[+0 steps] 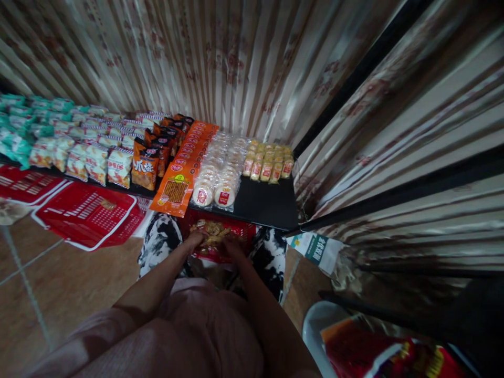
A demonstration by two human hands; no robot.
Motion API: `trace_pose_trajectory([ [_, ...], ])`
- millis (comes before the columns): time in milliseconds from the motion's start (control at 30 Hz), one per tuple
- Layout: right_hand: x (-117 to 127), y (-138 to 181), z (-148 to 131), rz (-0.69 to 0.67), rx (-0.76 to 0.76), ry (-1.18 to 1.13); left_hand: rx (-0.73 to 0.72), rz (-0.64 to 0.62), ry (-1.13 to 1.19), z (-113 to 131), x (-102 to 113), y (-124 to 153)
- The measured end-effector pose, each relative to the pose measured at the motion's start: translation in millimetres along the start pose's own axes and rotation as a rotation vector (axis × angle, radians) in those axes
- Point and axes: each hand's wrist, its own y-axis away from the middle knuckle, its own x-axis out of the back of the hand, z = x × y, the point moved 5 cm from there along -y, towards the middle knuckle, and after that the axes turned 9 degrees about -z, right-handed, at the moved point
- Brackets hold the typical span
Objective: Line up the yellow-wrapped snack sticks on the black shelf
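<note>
Both my hands reach down into a red basket (240,231) on the floor between my knees, under the front edge of a black shelf (268,202). My left hand (193,240) and my right hand (233,245) rest on small yellowish snack packets (210,230) in the basket. The fingers are curled into the pile, but they are dim and partly hidden, so I cannot say what either hand grips.
The shelf carries rows of snacks: orange packs (185,168), round white rice crackers (216,178), yellow packets (268,163), orange-black bags (146,165), white and green bags to the left. Empty red baskets (84,212) lie on the floor at left. Curtains hang behind and right. A white bucket (318,323) stands bottom right.
</note>
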Motion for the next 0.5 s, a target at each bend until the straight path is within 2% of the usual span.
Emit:
trace_pose_trajectory([
  [500,4,23,-9,0.105,0.041,-0.006,-0.040,-0.069,0.141,-10,-4,-1],
])
